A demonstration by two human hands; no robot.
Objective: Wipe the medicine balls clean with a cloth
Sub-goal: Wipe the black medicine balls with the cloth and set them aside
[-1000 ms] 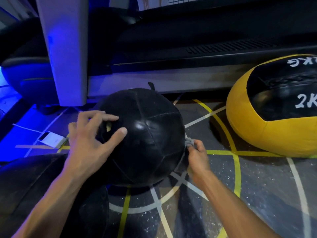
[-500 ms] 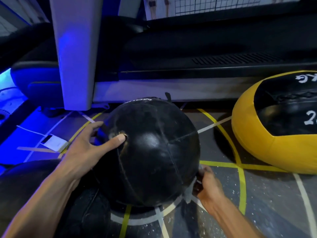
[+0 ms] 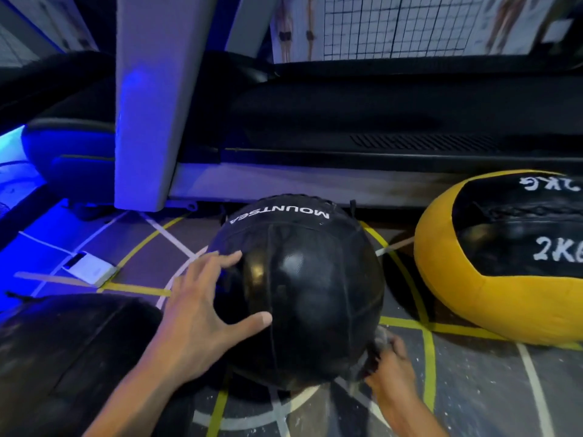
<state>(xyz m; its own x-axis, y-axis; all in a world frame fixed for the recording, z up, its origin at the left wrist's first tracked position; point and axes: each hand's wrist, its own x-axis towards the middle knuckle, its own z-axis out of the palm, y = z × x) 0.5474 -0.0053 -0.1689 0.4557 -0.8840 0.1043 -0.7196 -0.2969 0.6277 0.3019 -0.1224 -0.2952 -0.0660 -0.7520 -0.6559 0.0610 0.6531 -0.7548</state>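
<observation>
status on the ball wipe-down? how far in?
Done: nothing visibly finished. In hand: left hand spreads open on the black ball while right hand holds the cloth against its lower right side. Left: the yellow 2KG ball lies untouched.

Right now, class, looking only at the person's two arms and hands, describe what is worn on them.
Nothing is worn that shows. The left hand and its forearm are bare, with no sleeve, glove, watch or ring visible. The right hand and its forearm are also bare; its fingers are partly blurred.
</observation>
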